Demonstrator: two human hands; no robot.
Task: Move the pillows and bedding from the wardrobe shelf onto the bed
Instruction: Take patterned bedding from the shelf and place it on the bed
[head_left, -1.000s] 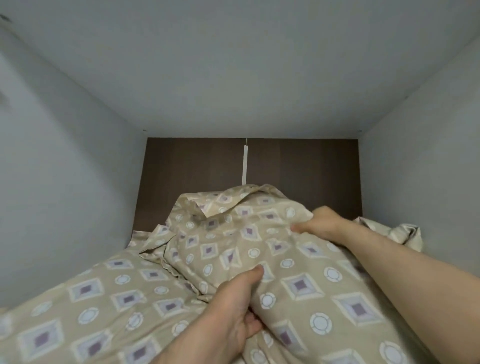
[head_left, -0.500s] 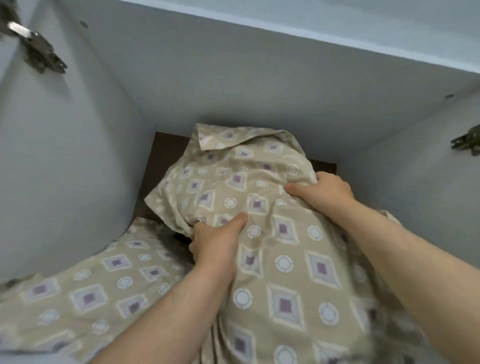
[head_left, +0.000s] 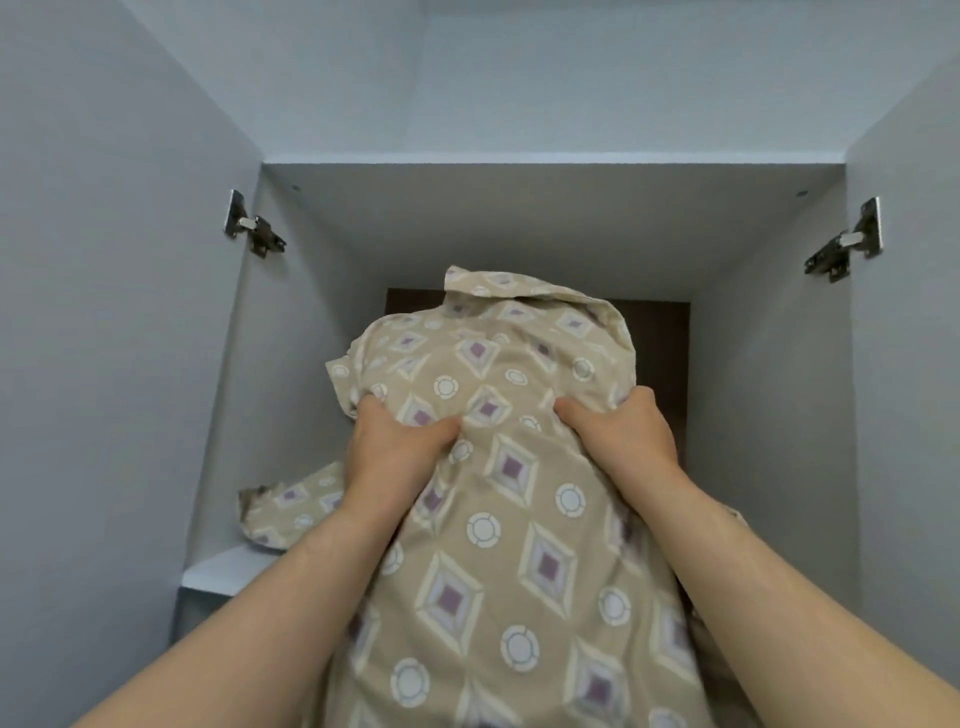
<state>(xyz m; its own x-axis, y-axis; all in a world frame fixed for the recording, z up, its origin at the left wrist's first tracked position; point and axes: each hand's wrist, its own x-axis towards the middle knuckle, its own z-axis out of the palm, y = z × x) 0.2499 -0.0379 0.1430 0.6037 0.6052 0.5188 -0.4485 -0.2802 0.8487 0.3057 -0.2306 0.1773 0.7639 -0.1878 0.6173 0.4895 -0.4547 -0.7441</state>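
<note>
Pillow (head_left: 509, 519) in beige patterned cloth fills the middle of the view, held up in front of the open wardrobe by 2 bare hands. The left hand (head_left: 395, 447) has its grip pinched into a bunch of the cover at the upper left, fingers and thumb dug into the cloth. The right hand (head_left: 618, 431) takes the upper right the same way, its grip curled round the far edge. The lower part of the pillow hangs down toward the person, in front of the edge of the shelf (head_left: 228, 569). It looks mostly clear of the shelf, though I cannot tell whether its far end touches anything behind. 1 more piece of the same patterned bedding (head_left: 291, 506) lies on the shelf to the left, partly hidden behind the left forearm. The bed is not in view. My judgement is that the task is early to midway: this pillow is lifted out but not yet set down on the bed, and at least 1 item is left to fetch from the shelf.
</note>
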